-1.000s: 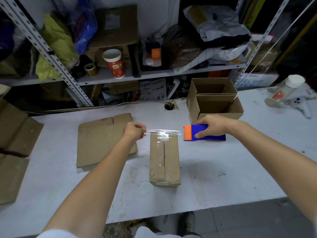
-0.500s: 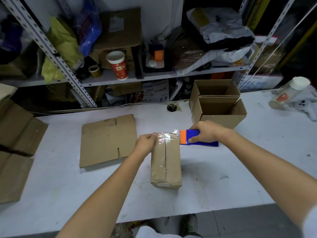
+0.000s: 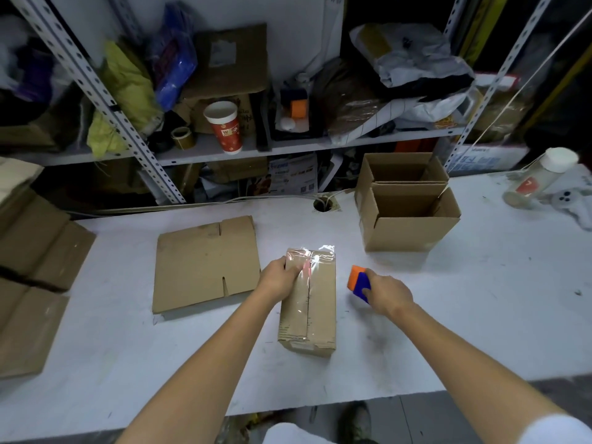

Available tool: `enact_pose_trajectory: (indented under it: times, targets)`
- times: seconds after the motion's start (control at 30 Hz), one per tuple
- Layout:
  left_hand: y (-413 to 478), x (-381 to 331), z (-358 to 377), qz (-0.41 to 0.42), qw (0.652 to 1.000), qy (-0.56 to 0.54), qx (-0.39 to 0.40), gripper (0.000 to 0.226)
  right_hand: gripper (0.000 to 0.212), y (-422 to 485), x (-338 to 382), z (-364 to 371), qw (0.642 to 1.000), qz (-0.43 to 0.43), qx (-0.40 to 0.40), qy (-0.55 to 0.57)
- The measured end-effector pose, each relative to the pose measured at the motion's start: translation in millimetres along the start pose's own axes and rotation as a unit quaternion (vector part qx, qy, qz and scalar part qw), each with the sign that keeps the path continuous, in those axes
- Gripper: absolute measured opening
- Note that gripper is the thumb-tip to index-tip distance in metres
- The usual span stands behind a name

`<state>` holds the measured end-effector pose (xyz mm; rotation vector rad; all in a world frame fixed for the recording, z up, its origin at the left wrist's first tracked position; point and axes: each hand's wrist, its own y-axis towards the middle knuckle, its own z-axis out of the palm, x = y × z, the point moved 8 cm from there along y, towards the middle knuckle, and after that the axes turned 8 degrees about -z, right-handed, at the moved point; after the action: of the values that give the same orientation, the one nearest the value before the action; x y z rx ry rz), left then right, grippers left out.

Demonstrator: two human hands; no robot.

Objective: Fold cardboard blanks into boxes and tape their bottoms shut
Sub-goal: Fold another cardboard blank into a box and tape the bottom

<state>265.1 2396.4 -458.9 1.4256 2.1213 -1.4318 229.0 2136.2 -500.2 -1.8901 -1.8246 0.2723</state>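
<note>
A folded cardboard box (image 3: 315, 315) lies bottom-up in the middle of the white table (image 3: 480, 315). Clear tape (image 3: 312, 256) runs along its centre seam and across its far end. My left hand (image 3: 282, 280) lies on the box's far left corner, thumb pressing the tape down. My right hand (image 3: 389, 294) grips a blue and orange tape dispenser (image 3: 359, 283) just right of the box, apart from it. A flat cardboard blank (image 3: 205, 264) lies to the left of the box.
Two open finished boxes (image 3: 410, 229) stand at the back right. A stack of flat cardboard (image 3: 28, 267) sits at the table's left edge. A white-capped bottle (image 3: 538, 181) lies far right. A cluttered metal shelf (image 3: 288, 145) with a paper cup (image 3: 224, 126) rises behind the table.
The tape stretched above the box's far end has been laid onto it and cut free. My right hand pulled the dispenser away to the right. My left hand came down onto the box corner.
</note>
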Motion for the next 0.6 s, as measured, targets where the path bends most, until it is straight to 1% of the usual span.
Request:
enact_pose_trajectory:
  times: [0.07, 0.1, 0.2, 0.27, 0.3, 0.33, 0.4, 0.43, 0.47, 0.53, 0.6]
  targets:
    - [-1.6, 2.1, 1.7, -0.006, 1.0, -0.004, 0.003, 0.039, 0.059, -2.7, -15.0, 10.0, 1.0, 0.023, 0.002, 0.016]
    - [-3.6, 3.4, 2.4, -0.008, 1.0, -0.013, 0.006, 0.041, 0.063, -4.6, -19.8, 17.9, 0.998, 0.035, 0.013, 0.05]
    - [-6.2, 6.2, 4.5, -0.009, 1.0, -0.019, 0.006, 0.041, 0.065, -14.5, -21.0, 43.2, 0.987, 0.034, 0.055, 0.144]
    - [-6.7, 6.1, 5.3, -0.007, 0.999, -0.034, 0.002, 0.036, 0.078, -19.9, -17.8, 56.9, 0.985, 0.006, 0.093, 0.146]
    - [-6.7, 6.5, 4.6, -0.009, 0.999, -0.045, -0.002, 0.032, 0.079, -21.3, -17.2, 57.1, 0.988, -0.007, 0.091, 0.121]
    - [-7.4, 7.4, 3.3, -0.013, 0.998, -0.057, -0.006, 0.027, 0.071, -21.8, -17.2, 51.3, 0.993, -0.019, 0.074, 0.089]
    - [-10.3, 8.7, 0.4, -0.012, 0.997, -0.08, -0.012, 0.019, 0.042, -22.4, -15.1, 27.9, 0.998, -0.032, 0.016, 0.046]
    - [-12.7, 7.6, -2.1, -0.003, 0.996, -0.088, -0.016, 0.017, 0.033, -25.0, -11.8, 13.1, 0.998, -0.029, -0.011, 0.059]
    - [-16.5, 5.1, -5.5, 0.006, 0.995, -0.094, -0.02, 0.016, 0.03, -27.9, -5.1, -3.6, 0.995, -0.033, -0.04, 0.09]
    - [-24.9, -2.0, -12.6, 0.027, 0.993, -0.111, -0.026, 0.01, 0.044, -33.7, 16.7, -39.5, 0.978, -0.054, -0.106, 0.169]
    - [-34.1, -13.0, -18.2, 0.057, 0.99, -0.124, -0.03, 0.008, 0.061, -36.5, 44.6, -67.0, 0.955, -0.078, -0.134, 0.253]
